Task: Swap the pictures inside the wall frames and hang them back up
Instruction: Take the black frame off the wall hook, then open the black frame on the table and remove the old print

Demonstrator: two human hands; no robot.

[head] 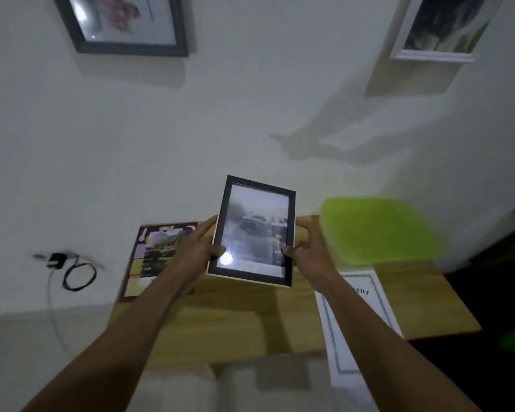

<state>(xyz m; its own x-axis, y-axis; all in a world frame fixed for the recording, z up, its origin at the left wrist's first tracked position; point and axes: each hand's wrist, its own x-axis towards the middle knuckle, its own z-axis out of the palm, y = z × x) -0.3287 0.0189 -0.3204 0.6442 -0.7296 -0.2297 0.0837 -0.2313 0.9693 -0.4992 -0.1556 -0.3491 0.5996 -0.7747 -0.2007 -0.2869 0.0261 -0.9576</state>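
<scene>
Grips black frame (252, 230) by side edges with left hand (199, 251) and right hand (309, 254); risks drop onto bench (250, 322) if hold slackens.

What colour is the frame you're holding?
The picture frame is black; the head view shows it.

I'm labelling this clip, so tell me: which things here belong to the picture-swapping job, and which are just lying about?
Job: black frame, held by left hand and right hand; grey wall frame; white wall frame; probably purple print and bordered white sheet.
Lying about: green plastic piece; charger with cable.
</scene>
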